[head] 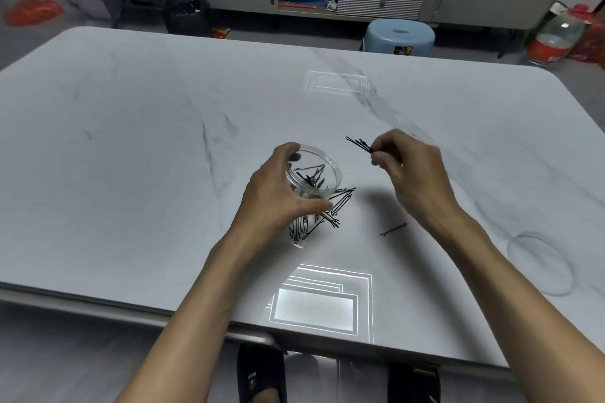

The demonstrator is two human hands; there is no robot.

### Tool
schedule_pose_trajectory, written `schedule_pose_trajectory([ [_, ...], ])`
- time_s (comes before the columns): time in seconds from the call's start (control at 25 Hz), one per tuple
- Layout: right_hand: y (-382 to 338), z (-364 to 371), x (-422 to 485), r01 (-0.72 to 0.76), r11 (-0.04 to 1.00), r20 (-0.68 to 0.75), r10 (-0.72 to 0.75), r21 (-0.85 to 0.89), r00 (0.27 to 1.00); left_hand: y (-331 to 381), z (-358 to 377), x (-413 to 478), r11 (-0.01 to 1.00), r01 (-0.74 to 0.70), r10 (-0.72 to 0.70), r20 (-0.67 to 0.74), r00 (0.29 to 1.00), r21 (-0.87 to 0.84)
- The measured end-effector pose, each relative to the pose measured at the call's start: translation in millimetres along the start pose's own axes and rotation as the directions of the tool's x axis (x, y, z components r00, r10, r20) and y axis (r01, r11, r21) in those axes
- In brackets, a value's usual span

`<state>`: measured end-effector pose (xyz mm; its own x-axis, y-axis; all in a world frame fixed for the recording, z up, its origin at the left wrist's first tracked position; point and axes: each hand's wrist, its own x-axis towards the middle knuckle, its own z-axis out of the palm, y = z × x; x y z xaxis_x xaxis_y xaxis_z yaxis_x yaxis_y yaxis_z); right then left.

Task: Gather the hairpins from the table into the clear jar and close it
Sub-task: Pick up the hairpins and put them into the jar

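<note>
Hairpins pinched in the right hand slant toward the far-left corner of the table; the clear jar, gripped tilted by the left hand, gapes just left of them, mid-table.

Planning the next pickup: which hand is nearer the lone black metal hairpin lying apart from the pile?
Right. The right hand is just beyond the lone black hairpin; the left hand grips the clear plastic jar, farther left.
</note>
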<state>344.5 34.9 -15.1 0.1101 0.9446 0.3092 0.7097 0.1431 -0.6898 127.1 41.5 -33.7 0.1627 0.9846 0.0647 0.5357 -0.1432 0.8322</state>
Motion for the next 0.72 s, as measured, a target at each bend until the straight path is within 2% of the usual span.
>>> schedule_pose_trajectory([
  [0.08,-20,-3,4,0.152,0.988,0.102,-0.149,-0.026,0.984,3,5,-2,0.999,-0.031,0.03,0.057,0.998,0.024],
  [0.16,-32,3,2,0.273,0.959,0.263,-0.244,-0.077,0.933,4,9,-2,0.999,-0.043,0.041,0.095,0.995,0.023],
  [0.2,-35,6,0,0.299,0.951,0.305,-0.262,-0.081,0.916,5,10,-2,0.999,-0.043,0.041,0.102,0.994,0.019],
  [0.28,-32,6,-1,0.285,0.958,0.279,-0.265,-0.033,0.923,4,9,-2,0.999,-0.039,0.037,0.091,0.995,0.02],
  [0.36,-23,-9,3,0.212,0.977,0.244,-0.202,-0.017,0.948,2,6,-1,1.0,-0.025,0.024,0.054,0.998,0.018],
  [0.4,-16,-20,4,0.161,0.985,0.297,-0.136,-0.061,0.945,1,5,0,1.0,-0.012,0.012,0.031,0.999,0.012],
  [0.44,-8,-30,3,0.112,0.984,0.405,-0.046,-0.14,0.913,0,4,1,1.0,0.002,-0.002,0.009,1.0,0.004],
  [0.52,11,-42,-6,0.062,0.942,0.601,0.16,-0.331,0.783,-2,2,2,1.0,0.025,-0.026,-0.04,0.999,-0.012],
  [0.6,26,-41,-21,0.028,0.914,0.662,0.273,-0.406,0.698,-3,0,4,0.999,0.042,-0.045,-0.083,0.996,-0.034],
  [0.64,31,-37,-26,-0.005,0.921,0.654,0.281,-0.391,0.702,-3,0,4,0.998,0.049,-0.054,-0.098,0.994,-0.046],
  [0.72,36,-28,-29,-0.022,0.94,0.604,0.237,-0.341,0.761,-2,0,5,0.996,0.062,-0.068,-0.109,0.992,-0.061],
])
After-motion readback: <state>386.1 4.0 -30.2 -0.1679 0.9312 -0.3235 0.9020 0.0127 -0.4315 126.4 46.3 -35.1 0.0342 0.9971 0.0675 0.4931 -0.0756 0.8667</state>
